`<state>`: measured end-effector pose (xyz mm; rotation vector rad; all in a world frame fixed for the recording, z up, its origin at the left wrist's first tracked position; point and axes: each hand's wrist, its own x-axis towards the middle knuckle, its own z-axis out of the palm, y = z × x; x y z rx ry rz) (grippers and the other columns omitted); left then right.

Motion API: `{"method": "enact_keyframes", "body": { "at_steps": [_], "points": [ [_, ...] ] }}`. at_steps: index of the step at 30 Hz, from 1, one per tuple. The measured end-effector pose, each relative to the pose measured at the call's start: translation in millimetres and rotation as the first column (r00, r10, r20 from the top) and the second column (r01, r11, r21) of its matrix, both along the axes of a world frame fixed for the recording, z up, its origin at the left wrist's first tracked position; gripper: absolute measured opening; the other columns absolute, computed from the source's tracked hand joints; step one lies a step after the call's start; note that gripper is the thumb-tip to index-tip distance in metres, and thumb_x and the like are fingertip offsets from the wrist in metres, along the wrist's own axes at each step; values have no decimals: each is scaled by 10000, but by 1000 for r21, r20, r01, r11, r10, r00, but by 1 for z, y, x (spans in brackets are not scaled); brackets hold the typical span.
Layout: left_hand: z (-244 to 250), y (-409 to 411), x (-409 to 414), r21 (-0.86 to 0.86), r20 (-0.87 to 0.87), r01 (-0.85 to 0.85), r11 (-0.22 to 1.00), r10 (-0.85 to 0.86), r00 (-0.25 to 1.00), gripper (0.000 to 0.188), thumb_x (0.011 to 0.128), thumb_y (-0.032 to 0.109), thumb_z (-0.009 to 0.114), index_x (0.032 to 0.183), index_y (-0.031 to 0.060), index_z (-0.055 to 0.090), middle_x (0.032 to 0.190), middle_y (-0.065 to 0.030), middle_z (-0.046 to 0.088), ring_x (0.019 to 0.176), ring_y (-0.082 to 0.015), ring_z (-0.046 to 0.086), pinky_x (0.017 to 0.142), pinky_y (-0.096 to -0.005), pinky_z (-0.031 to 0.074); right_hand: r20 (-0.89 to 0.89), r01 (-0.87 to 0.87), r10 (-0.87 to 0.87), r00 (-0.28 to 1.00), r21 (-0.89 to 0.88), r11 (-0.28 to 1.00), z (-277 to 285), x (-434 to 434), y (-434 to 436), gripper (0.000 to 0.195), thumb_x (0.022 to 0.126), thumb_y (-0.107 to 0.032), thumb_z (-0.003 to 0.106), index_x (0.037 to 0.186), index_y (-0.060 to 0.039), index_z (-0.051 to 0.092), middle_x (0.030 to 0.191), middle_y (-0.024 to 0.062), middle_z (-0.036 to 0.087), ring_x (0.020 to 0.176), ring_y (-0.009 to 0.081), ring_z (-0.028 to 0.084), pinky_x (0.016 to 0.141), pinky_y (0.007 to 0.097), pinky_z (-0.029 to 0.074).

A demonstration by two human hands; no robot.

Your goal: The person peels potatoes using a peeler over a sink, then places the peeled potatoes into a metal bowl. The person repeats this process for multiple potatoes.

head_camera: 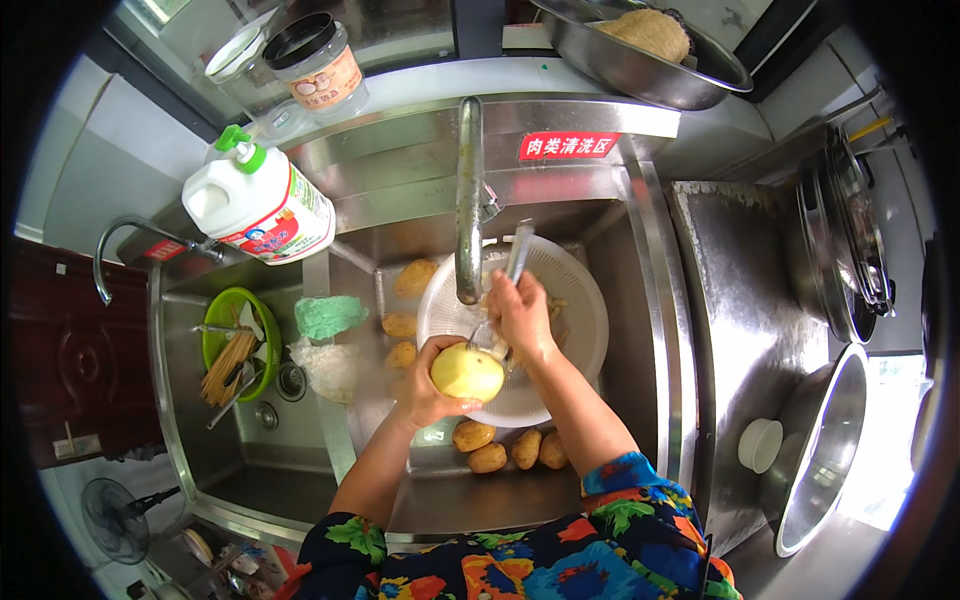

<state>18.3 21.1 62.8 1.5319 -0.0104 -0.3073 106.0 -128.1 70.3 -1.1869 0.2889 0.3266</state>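
Observation:
My left hand (424, 386) grips a pale yellow peeled potato (466, 373) from its left side. In my right hand (520, 313) is a metal-handled tool, probably a peeler (519, 251), with its lower end close to the potato's upper edge. Both hands are over a white plastic colander (589, 330) in the right sink basin, and peelings lie inside it. Unpeeled potatoes (415, 278) lie left of the colander, and several more brown potatoes (487, 457) lie below it. The steel faucet (469, 202) hangs over the colander and hides part of it.
The left basin holds a green basket (271, 330) with chopsticks (229, 367) and utensils. A green cloth (330, 316) and a white cloth or bag (324, 369) lie on the divider. A detergent jug (259, 202) stands behind. To the right is a steel counter (739, 300) with a large basin (817, 450).

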Motion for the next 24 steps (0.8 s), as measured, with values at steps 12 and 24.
{"method": "enact_keyframes", "body": {
  "at_steps": [12,24],
  "points": [
    [5,-6,2,-153,-101,19,988,-35,994,740,503,119,812,1117,1,416,1028,-94,525,947,-164,534,820,-302,455,-146,-111,131,980,137,984,11,-12,-4,187,887,-199,511,802,-53,432,601,9,443,492,73,381,422,220,310],
    [-10,1,0,-176,-156,6,984,-34,987,742,508,134,816,1123,11,418,1023,-77,526,966,-155,518,843,-299,436,98,180,-189,977,91,979,12,-20,-1,163,889,-182,510,818,-62,425,598,-16,423,489,63,357,423,201,309]
  ]
}}
